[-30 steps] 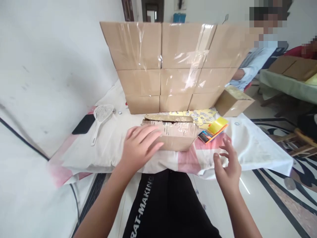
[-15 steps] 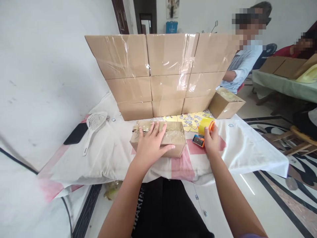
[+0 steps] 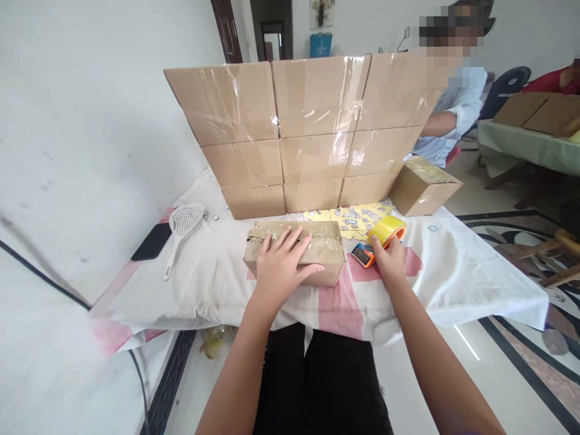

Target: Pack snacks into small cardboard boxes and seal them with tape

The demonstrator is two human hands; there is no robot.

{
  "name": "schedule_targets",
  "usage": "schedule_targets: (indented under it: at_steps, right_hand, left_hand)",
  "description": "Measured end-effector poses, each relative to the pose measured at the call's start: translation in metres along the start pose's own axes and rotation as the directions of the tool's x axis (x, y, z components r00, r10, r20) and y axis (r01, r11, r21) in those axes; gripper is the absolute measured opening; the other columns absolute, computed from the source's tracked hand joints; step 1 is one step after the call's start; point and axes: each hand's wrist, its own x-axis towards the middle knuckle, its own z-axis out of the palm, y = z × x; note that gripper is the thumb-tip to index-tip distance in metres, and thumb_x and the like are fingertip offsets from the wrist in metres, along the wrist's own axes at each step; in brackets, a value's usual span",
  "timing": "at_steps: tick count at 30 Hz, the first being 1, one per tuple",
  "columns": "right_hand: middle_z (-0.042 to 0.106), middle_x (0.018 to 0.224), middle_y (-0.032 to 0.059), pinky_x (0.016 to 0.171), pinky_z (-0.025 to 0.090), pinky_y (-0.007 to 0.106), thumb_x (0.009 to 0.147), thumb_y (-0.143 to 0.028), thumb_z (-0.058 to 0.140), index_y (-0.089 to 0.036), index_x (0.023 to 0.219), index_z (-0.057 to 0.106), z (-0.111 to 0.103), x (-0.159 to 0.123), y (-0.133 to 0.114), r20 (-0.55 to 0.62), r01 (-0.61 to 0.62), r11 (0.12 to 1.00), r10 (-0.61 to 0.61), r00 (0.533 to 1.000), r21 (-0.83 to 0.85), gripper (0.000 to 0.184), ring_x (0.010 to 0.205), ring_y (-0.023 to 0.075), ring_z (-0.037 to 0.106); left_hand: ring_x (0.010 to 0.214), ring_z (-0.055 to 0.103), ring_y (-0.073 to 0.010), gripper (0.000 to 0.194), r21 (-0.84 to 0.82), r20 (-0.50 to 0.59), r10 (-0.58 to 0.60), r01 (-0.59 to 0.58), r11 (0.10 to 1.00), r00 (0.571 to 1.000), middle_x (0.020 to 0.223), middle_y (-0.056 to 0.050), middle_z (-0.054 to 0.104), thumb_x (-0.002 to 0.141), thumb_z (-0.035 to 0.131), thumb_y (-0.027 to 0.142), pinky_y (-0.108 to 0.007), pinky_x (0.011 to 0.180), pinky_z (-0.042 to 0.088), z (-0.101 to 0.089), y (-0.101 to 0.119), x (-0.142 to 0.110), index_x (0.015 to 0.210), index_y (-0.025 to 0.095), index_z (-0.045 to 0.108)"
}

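In the head view, my left hand lies with fingers spread on the top and near side of a small cardboard box. Clear tape runs along the box's wrinkled top. To the right of it, my right hand is closed around an orange tape dispenser carrying a yellow roll of tape. The dispenser sits low at the tabletop, apart from the box; its grip is partly hidden by my fingers. Behind the box rises a wall of taped cardboard boxes.
Another taped box stands at the back right, near a seated person. On the left lie a white slotted ladle and a black phone-like slab. Yellow printed paper lies behind the dispenser. A white cloth covers the table.
The camera view has shifted slightly, so the scene sits further right. My right hand has turned the tape dispenser a little; my left hand stays on the box.
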Motion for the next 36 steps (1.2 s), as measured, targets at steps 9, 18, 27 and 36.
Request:
schedule_targets:
  at_steps: [9,18,27,36]
  right_hand:
    - [0.072,0.124,0.0126,0.101,0.054,0.05,0.087,-0.054,0.065,-0.021,0.117,0.062,0.002,-0.001,0.001,0.063,0.028,0.984,-0.04,0.997,0.175,0.044,0.116,0.0305,0.068]
    - [0.065,0.135,0.0067,0.113,0.047,0.052,0.088,-0.062,0.06,-0.031,0.126,0.057,0.001,0.006,0.009,0.232,-0.015,0.961,-0.051,0.971,0.275,0.049,0.13,0.0274,0.06]
    - [0.068,0.127,0.0093,0.108,0.05,0.049,0.085,-0.06,0.066,-0.023,0.117,0.058,0.005,0.012,0.005,0.242,-0.046,0.92,-0.054,0.969,0.39,0.05,0.121,0.0271,0.064]
    - [0.073,0.111,0.0067,0.102,0.055,0.05,0.08,-0.047,0.07,-0.023,0.11,0.058,-0.001,0.01,-0.006,0.295,-0.176,0.815,0.006,0.955,0.552,0.04,0.107,0.0268,0.07]
  left_hand:
    - [0.142,0.05,-0.0273,0.086,-0.044,-0.011,-0.047,0.046,0.998,0.999,0.146,-0.009,0.06,0.087,0.06,0.069,-0.047,0.12,0.037,-0.003,0.0,0.002,0.157,0.024,0.038]
    - [0.143,0.049,-0.0288,0.044,-0.043,0.018,0.006,-0.005,0.999,1.0,0.149,0.002,0.057,0.09,0.064,0.058,-0.051,0.119,0.04,-0.002,-0.001,0.004,0.127,0.035,0.07]
    - [0.141,0.047,-0.0418,0.046,0.045,0.229,0.021,-0.032,0.998,0.973,0.15,-0.011,0.056,0.1,0.053,0.041,-0.071,0.109,0.038,-0.022,0.026,0.018,0.146,0.035,0.054]
    - [0.129,0.053,-0.0528,0.024,0.088,0.149,-0.034,0.021,0.996,0.988,0.132,-0.015,0.067,0.09,0.065,0.035,-0.093,0.098,0.02,-0.008,0.06,0.026,0.113,0.03,0.073]
